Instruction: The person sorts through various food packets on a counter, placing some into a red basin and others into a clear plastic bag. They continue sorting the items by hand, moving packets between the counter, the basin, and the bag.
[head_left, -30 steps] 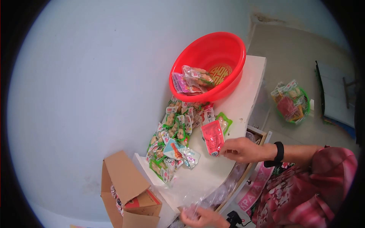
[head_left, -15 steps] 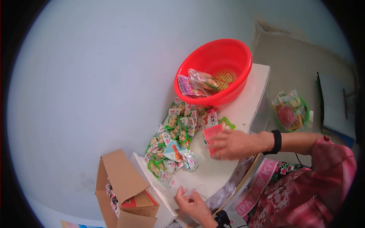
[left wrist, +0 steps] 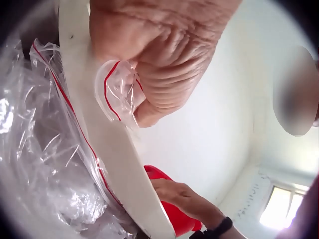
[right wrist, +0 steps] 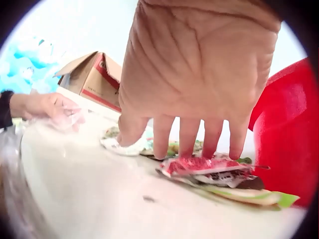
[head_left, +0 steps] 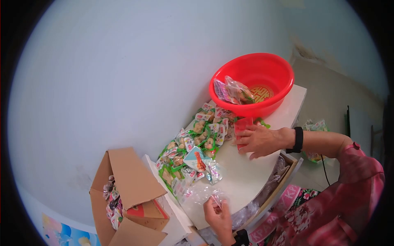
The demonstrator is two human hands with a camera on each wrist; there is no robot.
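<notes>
My left hand (head_left: 219, 219) pinches a clear zip bag (left wrist: 118, 92) with a red seal line, over the table's front part. My right hand (head_left: 262, 141), fingers straight and spread, rests on a red snack packet (head_left: 243, 124) in front of the red basin. In the right wrist view its fingertips meet the packet, which lies over a green-edged packet (right wrist: 249, 195). Close by on the white table (head_left: 250, 168) spreads a pile of green-and-white snack packets (head_left: 201, 127). A blue-and-white packet with a drumstick picture (head_left: 196, 159) lies on the pile's near side.
A red basin (head_left: 283, 86) with a few packets stands at the table's far end. An open cardboard box (head_left: 135, 176) sits at the left. Below the table edge, an open drawer (head_left: 293, 168) holds clear plastic bags (left wrist: 55, 149). A basket of packets (head_left: 316, 125) stands on the floor.
My right hand has gone from gripping the red packet's edge to lying flat on it, nearer the basin. My left hand has lifted the clear bag further onto the table.
</notes>
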